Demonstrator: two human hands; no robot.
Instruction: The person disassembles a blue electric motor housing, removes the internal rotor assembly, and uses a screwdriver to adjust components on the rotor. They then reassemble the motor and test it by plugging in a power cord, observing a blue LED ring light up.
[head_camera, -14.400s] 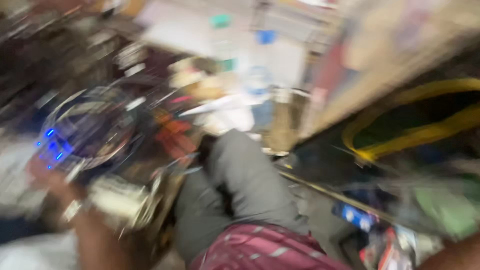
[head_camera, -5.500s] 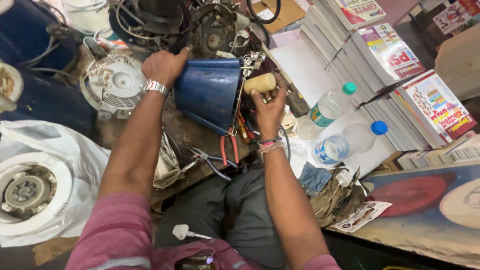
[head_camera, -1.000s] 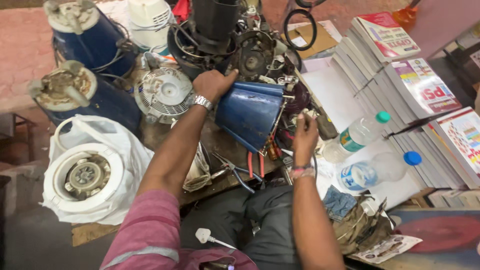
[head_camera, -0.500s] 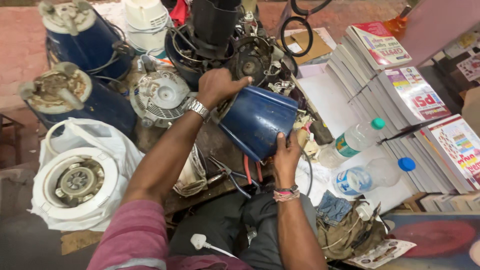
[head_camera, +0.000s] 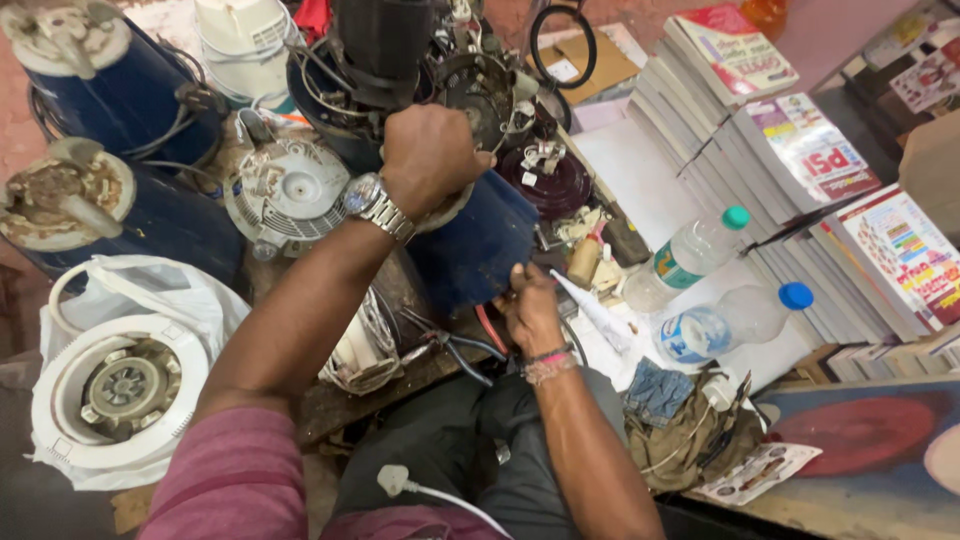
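**Inspector A:** We find the left hand (head_camera: 432, 158) clamped over the top rim of the blue appliance housing (head_camera: 478, 245), fingers curled shut on it. The housing stands tilted on the table (head_camera: 395, 375), in the middle of the scene, just in front of the black motor assembly (head_camera: 400, 50).

**Inspector B:** Agreed. The right hand (head_camera: 532, 310) sits at the housing's near lower edge, fingers closed. We cannot tell whether it grips a small tool or only presses on the shell.

**Inspector A:** As to progress, we judge the work mid-way. The housing is out on the table with no lid or base seen fitted, and the red-handled pliers (head_camera: 478, 345) lie idle beneath it.

**Inspector B:** Other units remain open too: the white fan cover (head_camera: 290, 195) to the left, and the white round base (head_camera: 115, 390) in its plastic bag at near left. Two plastic bottles (head_camera: 720, 290) lie well to the right, by the stacked books (head_camera: 800, 150).
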